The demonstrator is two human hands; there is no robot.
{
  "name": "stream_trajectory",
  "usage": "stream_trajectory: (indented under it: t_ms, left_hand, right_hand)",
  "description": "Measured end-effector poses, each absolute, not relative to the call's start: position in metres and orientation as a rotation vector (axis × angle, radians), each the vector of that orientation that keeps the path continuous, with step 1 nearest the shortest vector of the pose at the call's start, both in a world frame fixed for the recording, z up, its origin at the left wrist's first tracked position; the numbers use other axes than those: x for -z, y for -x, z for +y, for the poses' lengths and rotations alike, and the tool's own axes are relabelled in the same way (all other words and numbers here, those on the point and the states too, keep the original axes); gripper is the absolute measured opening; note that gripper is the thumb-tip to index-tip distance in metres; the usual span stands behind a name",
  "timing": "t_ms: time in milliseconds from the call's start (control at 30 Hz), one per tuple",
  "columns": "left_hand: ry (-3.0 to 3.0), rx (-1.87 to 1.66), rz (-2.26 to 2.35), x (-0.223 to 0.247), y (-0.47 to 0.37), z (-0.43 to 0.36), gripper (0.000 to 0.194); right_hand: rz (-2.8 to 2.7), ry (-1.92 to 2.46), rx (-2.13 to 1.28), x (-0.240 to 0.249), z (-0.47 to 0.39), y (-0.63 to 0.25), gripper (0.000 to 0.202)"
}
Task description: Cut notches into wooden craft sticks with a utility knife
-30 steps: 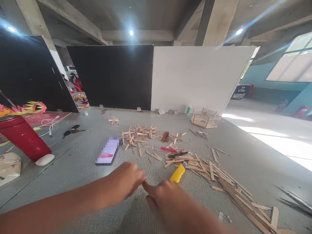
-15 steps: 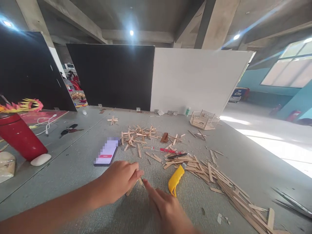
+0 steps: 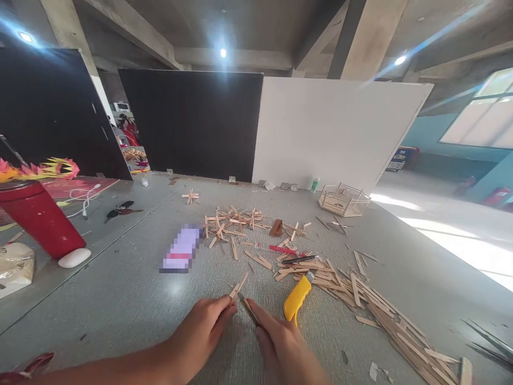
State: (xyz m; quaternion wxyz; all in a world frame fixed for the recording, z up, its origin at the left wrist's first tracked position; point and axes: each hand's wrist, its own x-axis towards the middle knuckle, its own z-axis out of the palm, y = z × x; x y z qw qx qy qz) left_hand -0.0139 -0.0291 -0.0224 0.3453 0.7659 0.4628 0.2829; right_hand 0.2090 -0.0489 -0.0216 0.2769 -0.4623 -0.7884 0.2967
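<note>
Pinched between thumb and fingers of my left hand [image 3: 206,323] is a small wooden craft stick piece [image 3: 239,285], its tip pointing up and away. My right hand [image 3: 282,342] is closed around a slim craft knife [image 3: 248,309]; its pointed end lies right by the stick, and whether it touches cannot be made out. Beside my right hand a yellow-handled cutter [image 3: 297,297] rests on the grey table [image 3: 144,315]. A phone [image 3: 181,251] lies flat beyond my left hand.
Ahead are a heap of joined stick pieces [image 3: 236,218], a red pen [image 3: 284,249] and a black pen [image 3: 300,260]. Loose sticks [image 3: 385,310] spread to the right, near metal tweezers [image 3: 491,342]. A stick-built frame [image 3: 344,203] stands farther back; a red tumbler [image 3: 44,219] is left.
My hands have drawn slightly nearer and turned, so the stick now points up from my left hand and the knife in my right hand shows. The view has shifted a little left.
</note>
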Motion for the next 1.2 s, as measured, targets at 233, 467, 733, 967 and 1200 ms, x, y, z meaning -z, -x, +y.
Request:
stream_trajectory:
  t_ms: [233,467,733,967,1200]
  left_hand:
    - [-2.109,-0.688,1.169,0.027,0.015,-0.035,0.038]
    - [-2.124,-0.696,1.225,0.033,0.015,-0.036,0.045]
    - [-2.162,-0.642,1.177,0.026,0.014,-0.038,0.046]
    - [-2.000,-0.759,1.290,0.023,0.014,-0.031,0.039]
    - [-2.023,-0.706,1.270,0.025,0.012,-0.024,0.039]
  right_hand:
    - [-2.189,1.421,-0.889,-0.035,-0.030,-0.237,0.036]
    - [-2.133,1.369,-0.915,-0.046,-0.032,-0.236,0.039]
    - [-2.031,1.338,-0.970,0.041,-0.047,-0.202,0.032]
    - [-1.975,1.402,-1.019,0.003,-0.033,-0.227,0.033]
    - [-1.922,1.448,-0.899,0.002,-0.040,-0.218,0.030]
